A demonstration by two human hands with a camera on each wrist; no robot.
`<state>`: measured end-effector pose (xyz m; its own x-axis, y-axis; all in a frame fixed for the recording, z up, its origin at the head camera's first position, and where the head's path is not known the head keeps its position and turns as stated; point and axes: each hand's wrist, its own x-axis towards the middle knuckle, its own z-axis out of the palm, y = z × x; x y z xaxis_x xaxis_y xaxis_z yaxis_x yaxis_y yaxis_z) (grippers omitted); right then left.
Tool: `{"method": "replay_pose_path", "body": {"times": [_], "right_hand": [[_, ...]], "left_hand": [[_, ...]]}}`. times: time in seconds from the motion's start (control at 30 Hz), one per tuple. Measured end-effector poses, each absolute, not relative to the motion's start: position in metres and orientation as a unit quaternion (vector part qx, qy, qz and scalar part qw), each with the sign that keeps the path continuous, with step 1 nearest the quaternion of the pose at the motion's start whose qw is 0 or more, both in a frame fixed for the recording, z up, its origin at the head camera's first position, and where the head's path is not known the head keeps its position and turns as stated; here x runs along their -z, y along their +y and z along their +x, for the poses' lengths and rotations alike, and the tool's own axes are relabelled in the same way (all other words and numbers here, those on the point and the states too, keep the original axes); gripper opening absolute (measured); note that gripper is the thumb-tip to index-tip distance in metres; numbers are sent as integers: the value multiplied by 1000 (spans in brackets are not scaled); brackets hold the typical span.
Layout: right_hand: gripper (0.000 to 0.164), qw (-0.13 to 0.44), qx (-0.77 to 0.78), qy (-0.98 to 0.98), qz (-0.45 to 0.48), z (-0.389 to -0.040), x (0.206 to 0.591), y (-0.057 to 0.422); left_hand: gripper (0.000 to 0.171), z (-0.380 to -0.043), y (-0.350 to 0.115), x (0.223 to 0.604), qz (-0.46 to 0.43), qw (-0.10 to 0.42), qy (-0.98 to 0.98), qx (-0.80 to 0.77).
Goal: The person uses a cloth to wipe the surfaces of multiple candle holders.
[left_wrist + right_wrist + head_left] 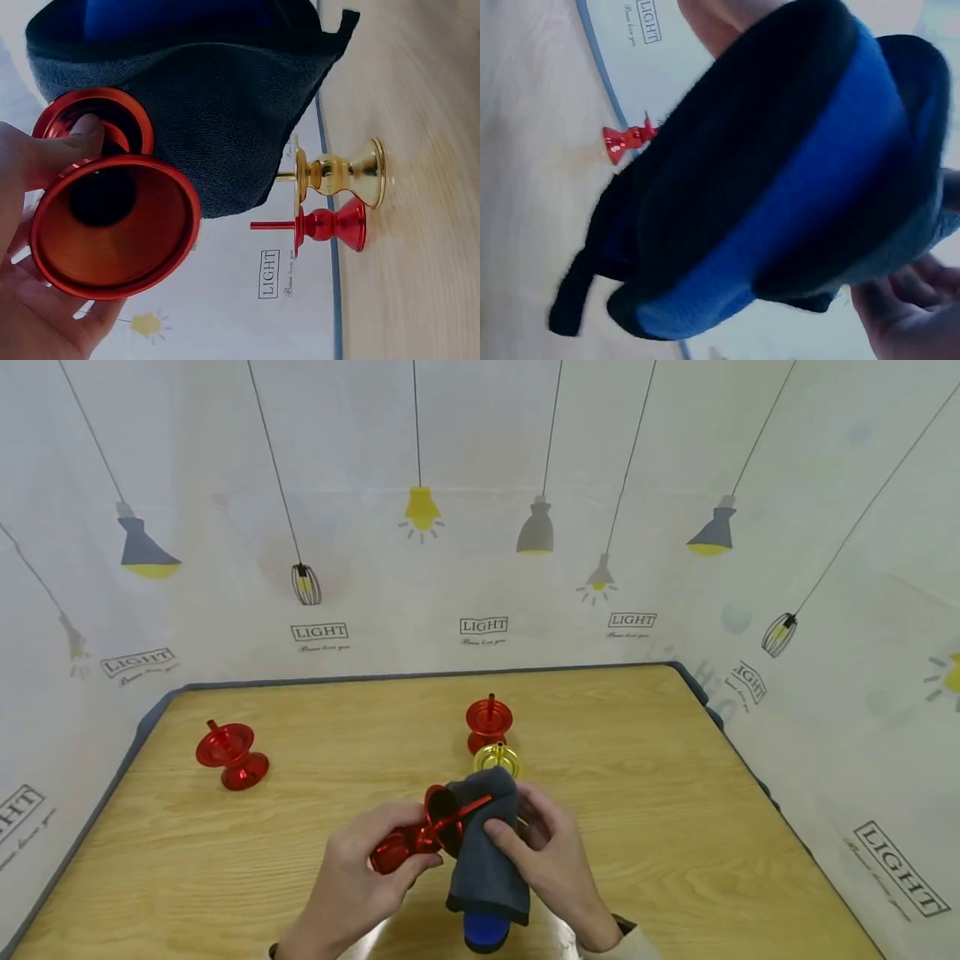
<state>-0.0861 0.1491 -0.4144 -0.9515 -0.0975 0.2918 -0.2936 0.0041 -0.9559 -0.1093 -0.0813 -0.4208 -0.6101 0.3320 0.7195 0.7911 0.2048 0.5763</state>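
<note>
My left hand point(356, 864) grips a shiny red metal candle holder point(396, 850), tipped sideways with its spike pointing right. In the left wrist view, the hollow base of this holder point(112, 247) faces the camera. My right hand point(558, 860) holds a dark grey cloth point(489, 868) with a blue inner side, thumb on its front. The spike lies across the front of the cloth beside that thumb. Draped folds of the cloth point(825, 172) fill much of the right wrist view and hide part of the right fingers.
Beyond the cloth stand a gold candle holder point(497, 760), partly hidden, and a red candle holder point(489, 718) right behind it. Another red candle holder point(236, 756) stands at the left on the wooden table point(337, 718). A lamp-printed backdrop point(480, 577) rises around the table's edges.
</note>
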Motion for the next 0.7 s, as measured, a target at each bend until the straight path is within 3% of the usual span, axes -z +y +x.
{"method": "replay_pose_path", "body": {"times": [0.13, 0.27, 0.53, 0.7], "right_hand": [[39, 30, -704, -698, 127, -85, 421, 149], [36, 3, -709, -695, 123, -87, 427, 147], [28, -47, -718, -685, 118, -96, 436, 140], [28, -67, -724, -674, 133, -101, 435, 135]], "left_hand": [[45, -106, -82, 421, -380, 250, -764, 458], [40, -103, -85, 419, -379, 197, -780, 457], [19, -112, -100, 419, -325, -94, -753, 564], [26, -135, -115, 432, -344, -281, -603, 663]]}}
